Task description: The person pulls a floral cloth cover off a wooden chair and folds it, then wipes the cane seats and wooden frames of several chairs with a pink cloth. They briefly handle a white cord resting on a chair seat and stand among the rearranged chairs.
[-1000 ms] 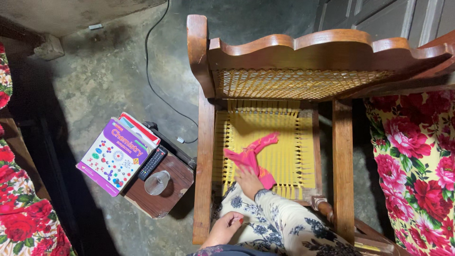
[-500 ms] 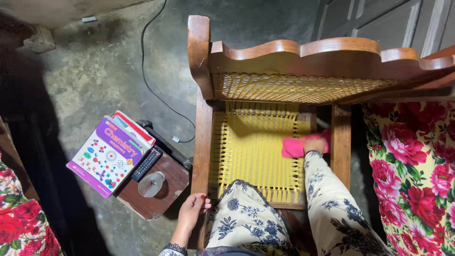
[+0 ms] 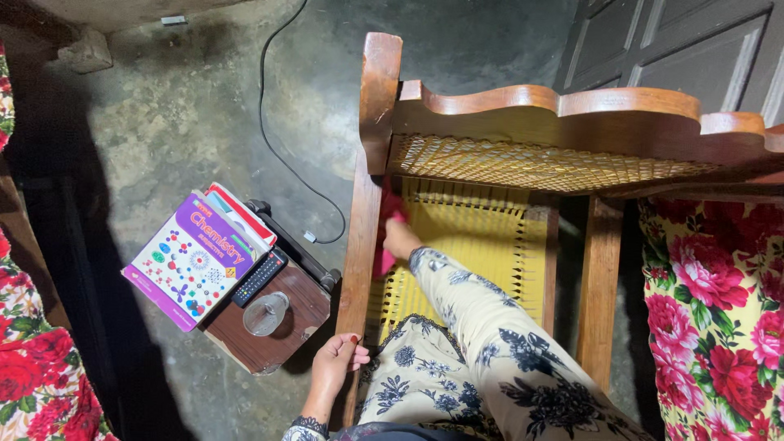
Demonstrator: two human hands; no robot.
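Right hand [image 3: 400,238] on pink cloth [image 3: 385,237] at the cane seat's left edge; left hand [image 3: 335,365] on the chair's front left rail.

Right hand closed around the cloth, pressing it where the yellow cane seat [image 3: 482,245] meets the wooden chair frame [image 3: 361,245], about 10 o'clock from seat centre. Left hand's fingers curl over the rail at 7 o'clock. Small wooden table [image 3: 269,322] at 9 o'clock of the chair carries a purple book [image 3: 184,260], a remote [image 3: 260,278] and a glass [image 3: 265,313].

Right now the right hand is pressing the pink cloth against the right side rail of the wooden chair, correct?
Not quite: the head view shows the right hand pressing the pink cloth against the left side rail of the wooden chair, not the right one.
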